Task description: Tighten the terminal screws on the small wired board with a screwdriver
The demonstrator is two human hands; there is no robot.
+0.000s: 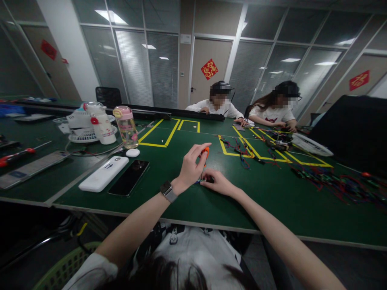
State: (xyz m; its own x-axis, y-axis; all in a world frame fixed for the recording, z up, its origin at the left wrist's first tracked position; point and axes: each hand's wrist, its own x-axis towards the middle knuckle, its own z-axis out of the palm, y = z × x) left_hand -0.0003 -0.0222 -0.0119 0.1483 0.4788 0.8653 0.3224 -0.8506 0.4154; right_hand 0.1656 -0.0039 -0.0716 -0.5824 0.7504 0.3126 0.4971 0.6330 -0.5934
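Observation:
My left hand (191, 165), with a watch on its wrist, is closed around an orange-handled tool (206, 153) held upright over the green table (272, 201). Just to its right, my right hand (217, 182) rests on the table and pinches a small dark part with coloured wires (202, 181) right under the tool's tip. What the part is I cannot make out. Both hands touch each other near the part.
A white power bank (103, 173) and a black phone (129, 177) lie left of my hands. Further back are bottles (126, 127) and a small fan (81, 127). Loose wire bundles (338, 183) cover the right side. Two people sit at the far edge.

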